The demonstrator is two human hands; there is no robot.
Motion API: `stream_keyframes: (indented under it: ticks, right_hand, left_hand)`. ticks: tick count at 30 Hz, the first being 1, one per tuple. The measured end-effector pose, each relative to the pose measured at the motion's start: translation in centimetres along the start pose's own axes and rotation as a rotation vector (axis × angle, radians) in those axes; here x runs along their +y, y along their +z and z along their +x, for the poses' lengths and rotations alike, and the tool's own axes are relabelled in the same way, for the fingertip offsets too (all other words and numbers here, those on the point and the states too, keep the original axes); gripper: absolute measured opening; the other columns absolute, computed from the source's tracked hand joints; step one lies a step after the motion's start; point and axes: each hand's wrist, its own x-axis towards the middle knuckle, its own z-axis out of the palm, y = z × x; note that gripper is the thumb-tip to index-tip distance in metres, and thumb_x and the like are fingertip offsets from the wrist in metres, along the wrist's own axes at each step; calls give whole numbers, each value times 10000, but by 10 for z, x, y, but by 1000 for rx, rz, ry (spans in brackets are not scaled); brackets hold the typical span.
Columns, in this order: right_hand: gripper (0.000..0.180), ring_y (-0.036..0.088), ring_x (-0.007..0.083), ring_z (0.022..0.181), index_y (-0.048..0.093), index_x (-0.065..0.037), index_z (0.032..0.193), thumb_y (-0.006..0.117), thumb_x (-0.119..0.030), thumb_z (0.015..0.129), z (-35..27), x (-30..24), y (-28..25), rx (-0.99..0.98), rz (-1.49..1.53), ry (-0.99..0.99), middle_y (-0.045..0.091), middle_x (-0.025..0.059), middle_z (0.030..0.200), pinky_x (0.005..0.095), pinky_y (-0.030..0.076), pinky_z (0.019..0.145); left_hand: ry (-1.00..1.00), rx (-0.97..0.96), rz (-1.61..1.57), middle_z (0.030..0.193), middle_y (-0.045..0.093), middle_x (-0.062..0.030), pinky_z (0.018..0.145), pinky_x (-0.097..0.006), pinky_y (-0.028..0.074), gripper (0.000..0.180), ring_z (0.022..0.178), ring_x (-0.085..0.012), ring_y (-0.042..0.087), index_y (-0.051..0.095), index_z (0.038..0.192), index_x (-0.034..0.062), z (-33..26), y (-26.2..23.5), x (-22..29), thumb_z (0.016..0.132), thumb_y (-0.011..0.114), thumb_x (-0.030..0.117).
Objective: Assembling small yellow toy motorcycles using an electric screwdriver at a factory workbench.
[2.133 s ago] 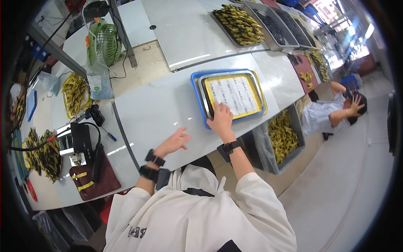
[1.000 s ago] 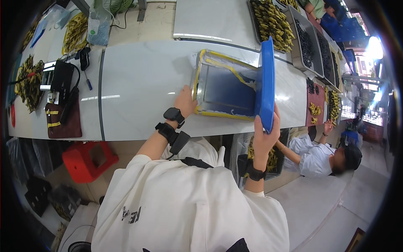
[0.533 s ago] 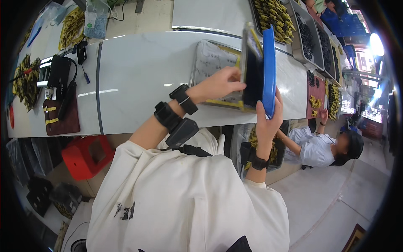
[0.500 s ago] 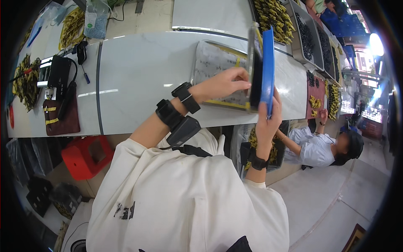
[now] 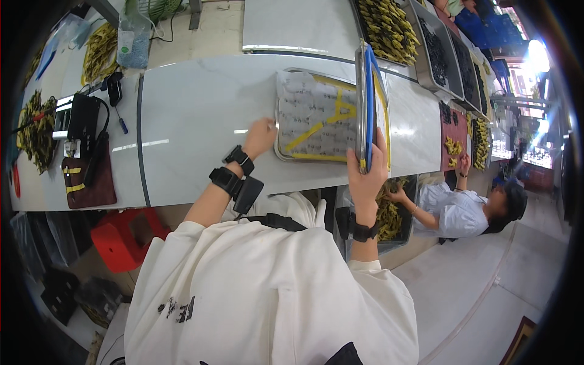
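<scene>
Back from the upright trays (image 5: 368,103), my left hand (image 5: 260,137) curls at the left rim of the lying tray (image 5: 319,160) on the table (image 5: 207,115), grip unclear; my right hand (image 5: 367,176) alone clasps the upright ones, which could topple if it slackens.

Glossy white tabletop (image 5: 201,109) beneath a paper-lined metal tray (image 5: 317,159), a maroon pouch (image 5: 100,187) and a screwdriver (image 5: 123,125).

You can read no wording for certain: small dark print (image 5: 294,99) runs in rows across the pale sheet (image 5: 298,118) in the flat tray (image 5: 304,159) before you, dark lettering (image 5: 182,309) creases on your white top (image 5: 243,286), and a label (image 5: 126,39) marks the clear bag (image 5: 139,56).
</scene>
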Motion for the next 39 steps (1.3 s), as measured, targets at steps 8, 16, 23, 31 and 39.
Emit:
stream_keyframes:
  ticks: [8,16,23,31,39]
  right_hand:
    - [327,558,404,1082,538,41,994,722,-89,758,-1,-7,7,-24,25,37,497,271,1274,401,462,872]
    - [313,535,414,1117,532,42,978,719,-81,760,-2,-8,7,-33,24,39,489,283,1277,411,449,895]
    - [308,523,420,1131,540,45,986,714,-74,761,-7,-10,16,-65,44,41,476,289,1285,414,442,906]
    - [433,477,411,1187,530,16,1100,663,-299,835,-17,5,6,-108,123,78,449,263,1323,436,397,958]
    - [709,435,437,1218,529,31,1138,636,-569,776,-2,8,-8,-227,285,70,381,298,1359,464,364,985]
  left_hand:
    - [278,539,31,1011,563,-190,747,-340,470,381,890,-271,564,546,1099,-72,2,62,-11,787,593,141]
    - [31,363,-156,1040,594,-189,817,-314,463,435,937,-261,578,513,1163,-102,-6,43,-7,759,563,51]
    - [-54,109,-863,1023,608,-98,803,-274,450,394,932,-163,571,520,1204,-41,-27,28,33,844,534,118]
    - [486,-200,-679,1095,451,-52,826,-265,446,637,926,-115,490,229,1442,39,-103,34,135,951,506,336]
    - [401,-521,-923,1074,471,-34,858,-259,423,572,926,-109,475,243,1436,29,-98,9,143,970,475,266]
